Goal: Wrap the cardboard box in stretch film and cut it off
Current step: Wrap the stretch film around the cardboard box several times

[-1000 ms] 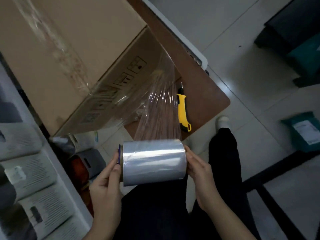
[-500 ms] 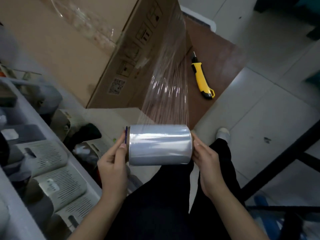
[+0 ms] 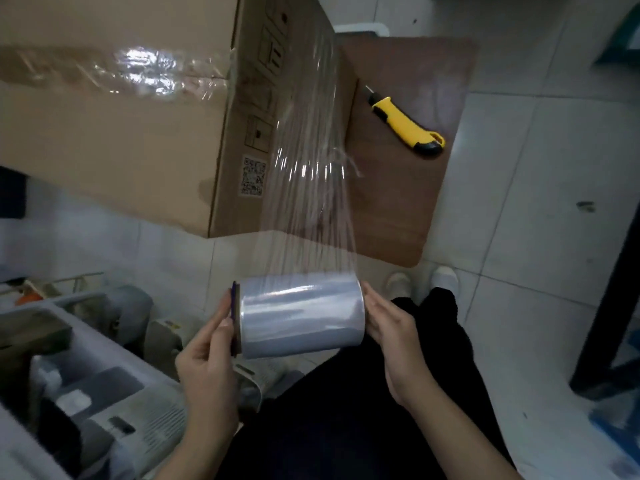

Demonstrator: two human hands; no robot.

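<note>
Both hands — left hand [image 3: 207,362], right hand [image 3: 391,327] — grasp the ends of a stretch film roll [image 3: 301,315] below a cardboard box [image 3: 138,116] on a brown surface [image 3: 408,188]. Film [image 3: 311,188] runs taut to the box corner; uneven pull could tear or bunch it. A yellow utility knife [image 3: 405,121] lies nearby. The box's far sides are cut off — wrap coverage unclear.

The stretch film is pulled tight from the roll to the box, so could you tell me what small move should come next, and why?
Probably carry the roll on around the cardboard box. Both hands, left and right, hold its ends, the film is taut, only one band shows on the top, and the utility knife lies untouched on the table.
</note>
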